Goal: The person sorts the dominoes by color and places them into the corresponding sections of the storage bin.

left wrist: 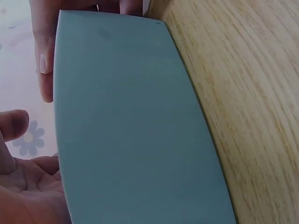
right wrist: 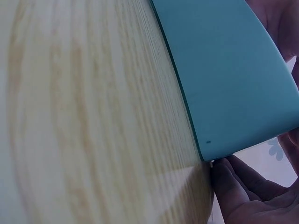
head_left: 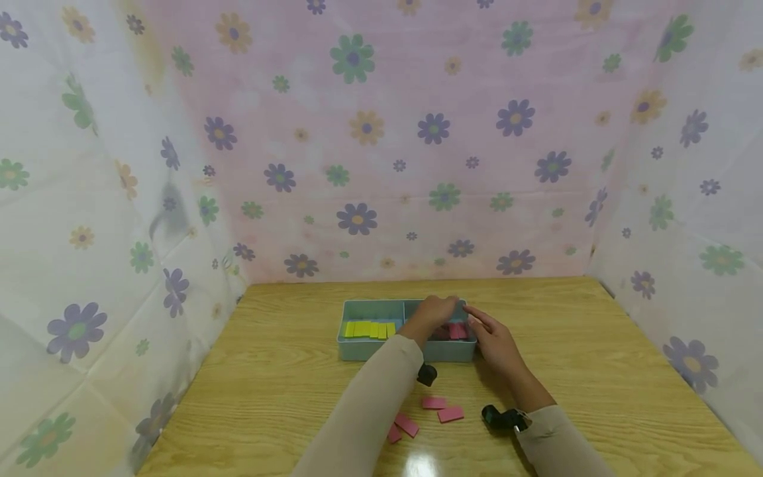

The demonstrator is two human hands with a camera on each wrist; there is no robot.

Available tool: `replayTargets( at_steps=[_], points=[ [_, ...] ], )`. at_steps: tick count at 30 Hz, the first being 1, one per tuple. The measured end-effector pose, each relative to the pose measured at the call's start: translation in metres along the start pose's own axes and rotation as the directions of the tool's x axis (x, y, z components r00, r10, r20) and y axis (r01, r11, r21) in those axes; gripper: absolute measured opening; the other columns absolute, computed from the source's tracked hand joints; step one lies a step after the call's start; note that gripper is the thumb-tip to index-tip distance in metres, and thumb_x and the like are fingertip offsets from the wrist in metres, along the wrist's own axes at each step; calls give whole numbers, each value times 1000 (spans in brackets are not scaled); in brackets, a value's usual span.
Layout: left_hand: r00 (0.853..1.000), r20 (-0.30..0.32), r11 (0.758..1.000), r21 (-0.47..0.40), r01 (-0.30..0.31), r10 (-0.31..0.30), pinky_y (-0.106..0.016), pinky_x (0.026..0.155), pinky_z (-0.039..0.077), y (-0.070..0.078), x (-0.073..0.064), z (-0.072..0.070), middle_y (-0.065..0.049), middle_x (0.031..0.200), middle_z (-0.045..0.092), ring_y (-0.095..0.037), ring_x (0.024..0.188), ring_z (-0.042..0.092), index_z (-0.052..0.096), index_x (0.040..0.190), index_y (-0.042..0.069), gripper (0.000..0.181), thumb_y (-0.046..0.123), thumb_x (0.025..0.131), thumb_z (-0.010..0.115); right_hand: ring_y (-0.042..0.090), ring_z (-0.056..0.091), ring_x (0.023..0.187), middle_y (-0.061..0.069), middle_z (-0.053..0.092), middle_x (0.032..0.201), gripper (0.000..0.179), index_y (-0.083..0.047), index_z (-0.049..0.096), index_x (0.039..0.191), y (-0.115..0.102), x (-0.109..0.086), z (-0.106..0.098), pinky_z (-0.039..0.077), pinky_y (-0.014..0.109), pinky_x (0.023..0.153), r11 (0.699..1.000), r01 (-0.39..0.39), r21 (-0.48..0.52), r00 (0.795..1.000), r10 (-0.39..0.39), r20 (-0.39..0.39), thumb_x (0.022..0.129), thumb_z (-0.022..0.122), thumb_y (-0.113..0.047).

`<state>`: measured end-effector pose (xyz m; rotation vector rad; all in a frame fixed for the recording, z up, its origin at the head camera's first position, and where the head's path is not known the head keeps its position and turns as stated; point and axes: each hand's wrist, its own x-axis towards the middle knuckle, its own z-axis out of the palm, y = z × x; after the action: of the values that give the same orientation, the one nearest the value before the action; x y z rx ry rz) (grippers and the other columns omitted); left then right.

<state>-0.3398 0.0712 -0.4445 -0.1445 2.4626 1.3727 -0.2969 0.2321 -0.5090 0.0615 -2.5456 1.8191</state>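
A pale blue-green two-compartment tray [head_left: 406, 351] stands on the table. My left hand [head_left: 432, 315] reaches over its right compartment, fingers toward the far right corner. In the left wrist view, the left hand [left wrist: 30, 191] has its thumb apart from the other fingers, whose tips are hidden behind the tray wall. At the tray's right end, my right hand [head_left: 497, 341] holds the end wall, with digits over the rim and others low against the outside. Dark pink rectangular pieces [head_left: 457, 331] lie inside the right compartment. Yellow pieces [head_left: 369, 329] line the left compartment.
Several loose pink pieces [head_left: 450, 415] lie on the wooden table [head_left: 286, 384] in front of the tray, one partly behind the left sleeve [head_left: 369, 404]. Flowered cloth [head_left: 405, 146] hangs behind the table and along both sides.
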Motion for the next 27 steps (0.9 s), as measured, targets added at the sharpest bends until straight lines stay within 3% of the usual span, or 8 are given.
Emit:
replayTargets(
  at_steps=[8, 13, 16, 18, 20, 22, 24, 27],
  points=[
    [1000, -13, 1000, 12, -10, 10, -54, 108, 49, -1, -1, 2, -13, 147, 58, -34, 129, 59, 52, 150, 4, 74, 58, 100, 55, 33, 41, 149, 13, 41, 164, 46, -27, 51, 154, 0, 0, 1, 41, 57, 117, 1000, -3, 10, 1000, 3, -2, 111, 48, -39],
    [1000, -2, 999, 21, -25, 25, -54, 103, 52, -2, -4, 1, -14, 145, 60, -32, 113, 67, 52, 149, 4, 74, 58, 99, 58, 31, 44, 145, 11, 41, 164, 45, -30, 50, 155, 1, 0, 1, 45, 52, 114, 1000, -9, -10, 1000, 9, 1, 111, 48, -40],
    [999, -5, 999, 37, -32, 32, -52, 99, 55, -2, -5, 0, -14, 142, 62, -29, 95, 72, 55, 147, 4, 75, 59, 97, 60, 25, 61, 108, 16, 63, 134, 43, -32, 52, 153, 1, 0, 1, 54, 38, 89, 999, -12, -30, 1000, 11, -10, 110, 48, -41],
    [999, -10, 998, 62, -34, 35, -50, 97, 56, 0, -7, -2, -13, 139, 64, -27, 89, 72, 57, 145, 4, 75, 60, 95, 61, 17, 55, 81, 13, 64, 106, 42, -32, 54, 151, 2, 0, 1, 50, 30, 72, 999, -10, -37, 1000, 10, -16, 110, 49, -40],
    [999, -8, 995, 90, -50, 51, -48, 92, 57, 1, -9, -4, -11, 130, 68, -27, 85, 71, 61, 141, 4, 72, 60, 95, 61, 16, 42, 67, 10, 55, 92, 43, -32, 55, 151, 2, 0, 1, 42, 30, 62, 999, -9, -30, 1000, 9, -17, 110, 49, -42],
    [997, 3, 991, 111, -74, 74, -47, 88, 57, 2, -12, -8, -9, 119, 70, -28, 85, 70, 65, 135, 5, 68, 60, 96, 60, 16, 47, 72, 12, 60, 101, 44, -30, 54, 151, 1, -1, 1, 42, 29, 64, 1000, -4, -26, 1000, 3, -12, 110, 49, -43],
    [994, 16, 987, 118, -108, 107, -47, 86, 57, 3, -15, -11, -11, 108, 71, -30, 85, 70, 70, 121, 4, 61, 59, 97, 60, 19, 58, 93, 14, 64, 127, 46, -29, 52, 153, 2, -1, 1, 47, 30, 75, 1000, 6, -26, 1000, -6, -5, 110, 48, -44],
    [988, 40, 983, 101, -152, 148, -51, 87, 58, 3, -20, -17, -14, 94, 70, -35, 89, 71, 71, 96, 6, 55, 59, 97, 60, 27, 55, 121, 14, 51, 154, 47, -29, 50, 155, 2, 0, 0, 47, 33, 87, 999, 17, -30, 1000, -17, 6, 110, 47, -44]
  ],
)
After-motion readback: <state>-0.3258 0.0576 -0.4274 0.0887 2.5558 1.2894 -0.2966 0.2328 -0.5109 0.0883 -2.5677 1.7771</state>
